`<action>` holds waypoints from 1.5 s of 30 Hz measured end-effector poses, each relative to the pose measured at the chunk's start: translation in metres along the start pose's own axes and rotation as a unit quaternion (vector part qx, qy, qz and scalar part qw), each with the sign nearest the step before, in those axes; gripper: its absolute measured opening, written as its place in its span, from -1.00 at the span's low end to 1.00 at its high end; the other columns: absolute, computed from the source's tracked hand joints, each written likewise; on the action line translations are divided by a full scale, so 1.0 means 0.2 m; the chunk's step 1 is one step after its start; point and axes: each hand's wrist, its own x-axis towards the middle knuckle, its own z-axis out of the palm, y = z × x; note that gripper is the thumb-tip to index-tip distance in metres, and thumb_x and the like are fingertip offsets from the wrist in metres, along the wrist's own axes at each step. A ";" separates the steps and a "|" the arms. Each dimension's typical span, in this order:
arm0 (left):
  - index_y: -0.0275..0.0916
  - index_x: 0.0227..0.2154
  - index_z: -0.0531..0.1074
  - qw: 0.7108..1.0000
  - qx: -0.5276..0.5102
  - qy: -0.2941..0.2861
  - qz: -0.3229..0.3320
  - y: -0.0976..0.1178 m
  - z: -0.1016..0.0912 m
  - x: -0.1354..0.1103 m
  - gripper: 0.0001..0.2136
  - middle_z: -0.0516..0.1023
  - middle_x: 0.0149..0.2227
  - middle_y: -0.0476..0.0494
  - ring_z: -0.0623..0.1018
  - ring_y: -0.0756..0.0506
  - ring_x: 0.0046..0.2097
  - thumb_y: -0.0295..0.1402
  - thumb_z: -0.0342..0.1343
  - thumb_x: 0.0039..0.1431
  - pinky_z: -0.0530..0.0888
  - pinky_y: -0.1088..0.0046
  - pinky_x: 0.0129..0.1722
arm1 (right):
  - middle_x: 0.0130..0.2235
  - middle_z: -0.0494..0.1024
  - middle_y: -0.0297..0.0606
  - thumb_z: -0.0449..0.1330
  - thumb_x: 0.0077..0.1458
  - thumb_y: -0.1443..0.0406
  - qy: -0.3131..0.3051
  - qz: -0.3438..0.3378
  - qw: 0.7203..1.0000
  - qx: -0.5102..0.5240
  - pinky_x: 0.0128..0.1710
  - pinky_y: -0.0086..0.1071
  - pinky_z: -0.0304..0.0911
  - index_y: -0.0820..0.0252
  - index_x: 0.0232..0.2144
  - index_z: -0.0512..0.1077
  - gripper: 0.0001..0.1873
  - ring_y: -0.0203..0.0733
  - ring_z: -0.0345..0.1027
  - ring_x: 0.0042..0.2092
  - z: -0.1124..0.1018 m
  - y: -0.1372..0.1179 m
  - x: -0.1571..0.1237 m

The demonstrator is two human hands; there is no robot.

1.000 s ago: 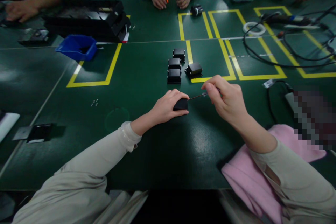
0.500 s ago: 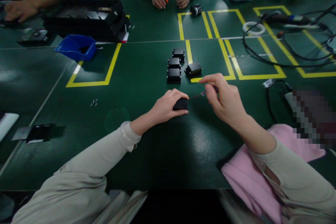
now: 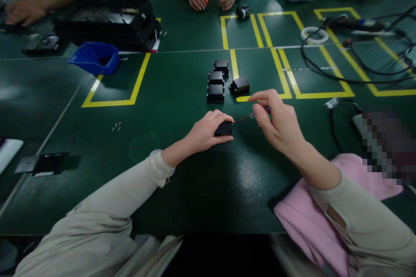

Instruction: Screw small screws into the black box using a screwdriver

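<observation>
Left hand [image 3: 208, 132] curls over a small black plastic box [image 3: 224, 129], pressing it onto the dark green table [image 3: 182, 181]. Right hand [image 3: 277, 123] pinches a slim metal screwdriver [image 3: 245, 118], its tip at the box's edge. This looks like mid-fastening, which calls for steady alignment. Four similar black boxes [image 3: 216, 91] sit beyond.

A long work table [image 3: 182, 78] covered in dark green matting is seen filling nearly the whole view. Its surface is divided by thin pale seams [image 3: 195, 50] and marked out with rectangles of yellow tape [image 3: 110, 104]. Soft glare [image 3: 250, 177] is reflected off the mat towards the near edge. A blue bin [image 3: 94, 57] and a black tray [image 3: 107, 19] are set at the far left, and black cables [image 3: 325, 73] are looped across the right. Walls, windows and floor are hidden from view.
</observation>
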 end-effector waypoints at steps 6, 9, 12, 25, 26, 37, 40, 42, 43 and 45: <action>-0.15 0.08 0.37 1.000 0.003 -0.001 0.001 -0.01 0.00 0.00 -0.59 0.47 0.06 -0.19 0.45 -0.23 0.09 -0.06 0.23 0.31 0.39 0.19 0.11 | -0.47 0.47 -0.41 0.06 0.37 0.24 -0.002 -0.005 1.000 0.007 -0.47 -0.41 0.15 0.12 -0.20 0.41 -0.85 -0.33 0.34 -0.53 0.00 0.00 0.00; -0.13 0.09 0.37 1.000 0.001 -0.001 0.000 -0.01 0.00 0.00 -0.60 0.47 0.06 -0.19 0.45 -0.23 0.09 -0.06 0.22 0.31 0.39 0.20 0.11 | -0.41 0.52 -0.38 0.01 0.38 0.26 -0.014 0.002 1.000 0.010 -0.45 -0.39 0.19 0.11 -0.11 0.39 -0.82 -0.32 0.34 -0.53 -0.01 0.00 0.01; -0.13 0.09 0.37 1.000 -0.004 -0.001 0.001 -0.01 0.00 0.00 -0.60 0.47 0.06 -0.18 0.45 -0.23 0.10 -0.06 0.22 0.31 0.39 0.19 0.12 | -0.45 0.50 -0.39 0.03 0.39 0.20 -0.016 0.001 1.000 0.004 -0.46 -0.40 0.17 0.11 -0.19 0.40 -0.82 -0.32 0.33 -0.53 -0.01 0.00 0.01; -0.14 0.07 0.38 1.000 0.000 -0.003 -0.001 -0.01 0.00 0.00 -0.60 0.47 0.06 -0.19 0.45 -0.24 0.10 -0.07 0.22 0.30 0.39 0.17 0.13 | -0.46 0.48 -0.39 0.05 0.39 0.18 -0.014 0.007 1.000 0.003 -0.46 -0.41 0.17 0.11 -0.24 0.38 -0.81 -0.34 0.33 -0.54 0.00 0.00 0.00; -0.14 0.07 0.38 1.000 0.000 -0.004 -0.001 -0.01 0.00 0.00 -0.60 0.47 0.06 -0.19 0.45 -0.24 0.10 -0.06 0.22 0.30 0.40 0.17 0.13 | -0.46 0.49 -0.39 0.05 0.39 0.18 -0.015 0.006 1.000 0.004 -0.46 -0.41 0.17 0.11 -0.25 0.38 -0.81 -0.34 0.33 -0.54 0.00 0.00 0.00; -0.14 0.08 0.38 1.000 -0.004 -0.002 -0.002 -0.01 0.00 0.00 -0.59 0.47 0.06 -0.19 0.44 -0.24 0.10 -0.06 0.23 0.30 0.39 0.16 0.13 | -0.49 0.44 -0.43 0.05 0.38 0.22 -0.009 -0.002 1.000 0.005 -0.48 -0.41 0.14 0.12 -0.26 0.38 -0.83 -0.35 0.29 -0.56 0.00 0.00 0.01; -0.15 0.07 0.38 1.000 -0.006 -0.004 -0.004 -0.01 0.00 0.00 -0.60 0.47 0.06 -0.20 0.44 -0.25 0.10 -0.07 0.23 0.30 0.40 0.16 0.13 | -0.42 0.48 -0.39 0.02 0.38 0.26 -0.002 -0.003 1.000 0.008 -0.46 -0.41 0.17 0.13 -0.15 0.38 -0.84 -0.35 0.32 -0.54 0.00 0.00 0.00; -0.15 0.07 0.38 1.000 -0.006 -0.005 -0.004 0.00 0.00 0.00 -0.60 0.47 0.06 -0.20 0.44 -0.25 0.09 -0.08 0.23 0.30 0.40 0.16 0.13 | -0.40 0.50 -0.37 0.02 0.38 0.26 0.000 -0.003 1.000 0.006 -0.45 -0.41 0.19 0.15 -0.12 0.39 -0.84 -0.34 0.34 -0.53 0.00 0.00 0.00; -0.15 0.07 0.38 1.000 -0.006 -0.004 -0.005 0.00 0.00 0.00 -0.60 0.47 0.06 -0.20 0.45 -0.25 0.09 -0.08 0.23 0.30 0.40 0.16 0.12 | -0.40 0.51 -0.37 0.04 0.38 0.25 0.000 -0.004 1.000 0.004 -0.44 -0.41 0.20 0.15 -0.14 0.39 -0.84 -0.34 0.36 -0.52 0.00 0.00 0.00; -0.15 0.08 0.38 1.000 -0.004 -0.004 -0.005 0.00 0.00 0.00 -0.60 0.47 0.06 -0.20 0.45 -0.24 0.09 -0.08 0.24 0.30 0.40 0.17 0.11 | -0.42 0.51 -0.37 0.08 0.37 0.22 0.001 -0.007 1.000 -0.003 -0.43 -0.41 0.20 0.13 -0.22 0.39 -0.85 -0.32 0.39 -0.49 0.00 0.01 0.00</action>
